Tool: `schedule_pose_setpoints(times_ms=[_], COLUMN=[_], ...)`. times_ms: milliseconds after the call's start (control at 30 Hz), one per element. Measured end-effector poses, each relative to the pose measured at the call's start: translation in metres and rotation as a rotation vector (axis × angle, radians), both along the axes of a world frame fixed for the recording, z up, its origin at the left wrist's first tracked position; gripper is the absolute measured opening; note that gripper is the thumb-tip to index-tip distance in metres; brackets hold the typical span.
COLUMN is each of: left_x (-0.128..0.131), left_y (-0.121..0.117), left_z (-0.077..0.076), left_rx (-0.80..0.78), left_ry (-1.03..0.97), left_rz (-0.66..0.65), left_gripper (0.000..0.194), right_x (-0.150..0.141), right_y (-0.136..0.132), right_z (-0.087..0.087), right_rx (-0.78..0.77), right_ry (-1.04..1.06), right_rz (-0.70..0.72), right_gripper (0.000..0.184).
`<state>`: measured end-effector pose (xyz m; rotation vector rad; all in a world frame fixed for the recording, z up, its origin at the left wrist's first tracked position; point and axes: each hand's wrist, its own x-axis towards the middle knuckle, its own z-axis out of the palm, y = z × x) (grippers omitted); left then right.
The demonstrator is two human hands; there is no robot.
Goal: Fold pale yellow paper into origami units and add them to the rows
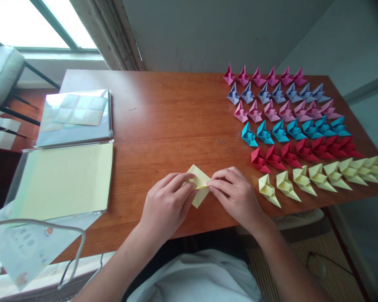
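Observation:
Near the front edge of the brown wooden table [164,126], a partly folded piece of yellow origami paper [195,172] is held between both hands. My left hand [170,197] is closed on its left side, the fingertips bent over the paper and partly hiding it. On the right corner, my right hand [234,193] pinches with thumb and fingers. A raised fold runs between the two sets of fingertips. Close to my right hand begins a row of folded pale yellow origami pieces [267,188], each with pointed tips.
Behind the yellow row stand rows of red [274,157], blue [280,131], light pink [271,110], lavender [264,94] and magenta [258,77] origami. At left lie a stack of yellow paper [66,180] and a clear-covered pack [75,113]. A grey cable [50,222] crosses the lower left.

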<state>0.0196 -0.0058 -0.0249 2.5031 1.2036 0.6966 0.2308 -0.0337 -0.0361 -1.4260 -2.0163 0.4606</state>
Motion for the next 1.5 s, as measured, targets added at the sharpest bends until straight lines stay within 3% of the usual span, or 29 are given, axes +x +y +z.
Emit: schedule_pose_setpoints(times_ms=[100, 233, 500, 1133, 1333, 1500], left_x=[0.002, 0.005, 0.008, 0.007, 0.008, 0.015], left_y=[0.003, 0.008, 0.01, 0.008, -0.007, -0.019], left_z=[0.0, -0.002, -0.001, -0.004, 0.005, 0.012], left_rx=[-0.014, -0.061, -0.102, 0.028, 0.172, 0.135], left_ry=[-0.039, -0.064, -0.095, 0.019, 0.15, 0.313], left_rz=[0.095, 0.211, 0.235, 0.174, 0.058, -0.027], left_gripper=[0.009, 0.017, 0.02, 0.016, 0.033, 0.043], right_x=[-0.006, -0.015, -0.025, -0.029, -0.03, -0.03], right_y=[0.004, 0.009, 0.016, 0.017, 0.018, 0.019], right_z=[0.004, 0.008, 0.011, 0.011, 0.012, 0.012], right_rx=[-0.067, -0.125, -0.189, -0.207, -0.217, -0.224], right_ry=[0.027, -0.005, -0.053, -0.09, -0.104, -0.107], right_rz=[-0.065, -0.151, -0.26, -0.3, -0.3, -0.307], right_gripper=[0.013, 0.016, 0.015, 0.014, 0.013, 0.013])
